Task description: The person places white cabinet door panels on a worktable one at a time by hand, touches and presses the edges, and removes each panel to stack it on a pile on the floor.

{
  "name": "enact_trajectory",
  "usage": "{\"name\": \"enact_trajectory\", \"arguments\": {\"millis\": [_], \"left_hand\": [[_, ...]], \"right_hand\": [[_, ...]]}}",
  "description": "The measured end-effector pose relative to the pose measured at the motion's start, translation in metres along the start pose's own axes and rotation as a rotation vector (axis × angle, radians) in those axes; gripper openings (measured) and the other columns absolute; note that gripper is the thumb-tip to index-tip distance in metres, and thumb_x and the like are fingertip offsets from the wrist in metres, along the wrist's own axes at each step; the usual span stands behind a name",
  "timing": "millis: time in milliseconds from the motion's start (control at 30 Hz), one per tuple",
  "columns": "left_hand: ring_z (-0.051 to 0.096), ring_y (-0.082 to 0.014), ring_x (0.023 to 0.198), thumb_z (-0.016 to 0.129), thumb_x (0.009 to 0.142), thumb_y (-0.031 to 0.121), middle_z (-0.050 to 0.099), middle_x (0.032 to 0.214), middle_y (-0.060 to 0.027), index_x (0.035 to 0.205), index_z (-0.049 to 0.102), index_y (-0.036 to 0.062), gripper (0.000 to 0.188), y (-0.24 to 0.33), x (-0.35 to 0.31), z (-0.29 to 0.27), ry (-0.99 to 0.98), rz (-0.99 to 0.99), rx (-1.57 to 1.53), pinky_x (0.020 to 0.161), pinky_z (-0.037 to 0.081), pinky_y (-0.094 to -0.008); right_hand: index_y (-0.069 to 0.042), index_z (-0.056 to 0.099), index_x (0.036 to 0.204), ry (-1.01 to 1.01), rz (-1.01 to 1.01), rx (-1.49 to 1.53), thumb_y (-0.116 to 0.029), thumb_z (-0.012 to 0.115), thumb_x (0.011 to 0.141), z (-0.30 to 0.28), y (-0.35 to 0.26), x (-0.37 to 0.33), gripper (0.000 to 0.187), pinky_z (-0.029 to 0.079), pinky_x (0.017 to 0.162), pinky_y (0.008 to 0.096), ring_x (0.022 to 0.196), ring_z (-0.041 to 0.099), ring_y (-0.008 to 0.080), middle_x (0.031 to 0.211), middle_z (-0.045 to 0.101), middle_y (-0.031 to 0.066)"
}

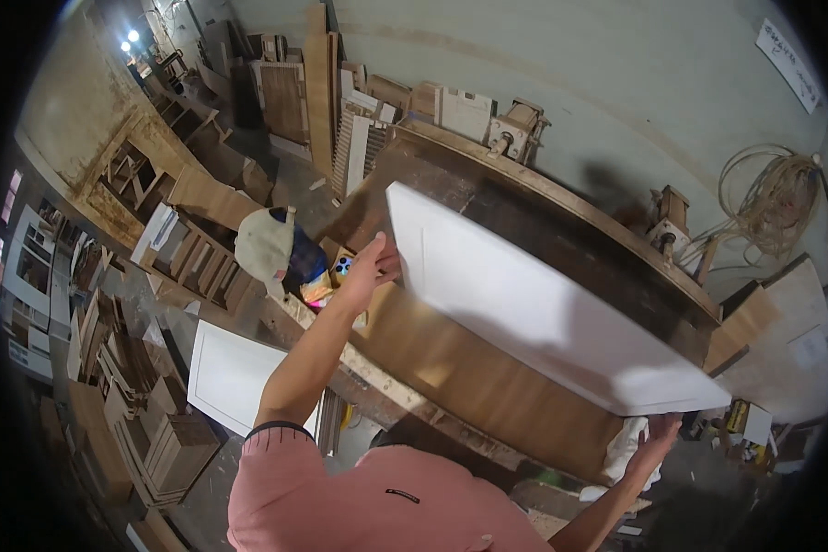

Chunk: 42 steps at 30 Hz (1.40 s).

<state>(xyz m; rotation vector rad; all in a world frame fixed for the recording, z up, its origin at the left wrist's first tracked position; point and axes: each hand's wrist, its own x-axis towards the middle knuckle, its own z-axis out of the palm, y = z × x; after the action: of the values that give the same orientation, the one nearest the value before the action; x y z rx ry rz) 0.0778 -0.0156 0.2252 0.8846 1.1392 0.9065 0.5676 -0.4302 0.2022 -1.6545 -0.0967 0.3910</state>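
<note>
A long white cabinet door panel (524, 304) with a shallow framed border stands tilted above the workbench. My left hand (373, 269) is at its left edge, fingers curled against the edge and thumb pointing up. At the lower right corner, my right hand (651, 443) grips the panel's bottom edge, with its fingertips partly hidden. A crumpled white cloth (624, 453) lies beside my right hand. Beneath the panel a brown wooden board (469, 363) covers the near part of the workbench (432, 175).
A cap (265, 247) and a phone (342, 267) are by the bench's left end. Clamps (517, 131) line the far edge against the wall. Another white panel (232, 373) lies lower left, near stacked wood (177, 451). Coiled hose (771, 198) hangs at right.
</note>
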Motion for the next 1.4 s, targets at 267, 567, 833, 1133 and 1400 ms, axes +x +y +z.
{"name": "enact_trajectory", "arguments": {"millis": [267,567,833,1133,1400], "left_hand": [[0.063,-0.0196,0.11,0.039,0.101,0.061,0.063,0.126,-0.0132,0.138,0.05,-0.0024,0.074,-0.032,-0.115,-0.111,-0.123,-0.281,-0.126,0.093,0.05,-0.0328],[0.046,-0.0206,0.132,0.05,0.102,0.04,0.05,0.145,-0.0129,0.148,0.042,0.0013,0.06,-0.123,-0.2,-0.18,-0.298,-0.297,0.118,0.11,0.035,-0.0316],[0.053,-0.0187,0.115,0.066,0.095,0.037,0.059,0.128,-0.0086,0.143,0.05,0.0064,0.059,-0.155,-0.24,-0.233,-0.177,-0.316,0.295,0.093,0.048,-0.0356],[0.056,-0.0087,0.079,0.069,0.091,0.039,0.06,0.085,0.0043,0.113,0.069,0.0107,0.036,-0.209,-0.259,-0.247,0.066,-0.333,0.141,0.069,0.049,-0.0305],[0.058,-0.0112,0.075,0.061,0.096,0.025,0.064,0.092,-0.0021,0.121,0.064,0.0056,0.031,-0.206,-0.271,-0.217,0.205,-0.286,-0.114,0.056,0.043,-0.026]], "right_hand": [[-0.006,0.047,0.143,-0.474,0.362,0.441,-0.071,0.038,0.094,-0.127,0.039,-0.076,0.083,0.043,0.106,0.0412,0.122,0.056,0.0257,0.138,0.056,0.0098],[-0.005,0.048,0.139,-0.382,0.483,0.029,-0.053,0.039,0.101,-0.132,0.112,-0.157,0.062,0.044,0.103,0.0395,0.12,0.056,0.0256,0.132,0.057,0.0146],[-0.005,0.046,0.143,-0.472,0.418,0.038,-0.043,0.044,0.104,-0.177,0.147,-0.207,0.055,0.04,0.109,0.0391,0.127,0.052,0.0258,0.139,0.056,0.0099],[-0.002,0.046,0.143,-0.556,0.303,-0.07,-0.031,0.051,0.101,-0.213,0.198,-0.229,0.051,0.038,0.108,0.0394,0.126,0.052,0.0261,0.138,0.056,0.0107],[0.0,0.05,0.138,-0.358,0.451,-0.122,-0.032,0.054,0.1,-0.228,0.201,-0.254,0.05,0.048,0.098,0.0385,0.117,0.058,0.0254,0.13,0.059,0.0109]]}}
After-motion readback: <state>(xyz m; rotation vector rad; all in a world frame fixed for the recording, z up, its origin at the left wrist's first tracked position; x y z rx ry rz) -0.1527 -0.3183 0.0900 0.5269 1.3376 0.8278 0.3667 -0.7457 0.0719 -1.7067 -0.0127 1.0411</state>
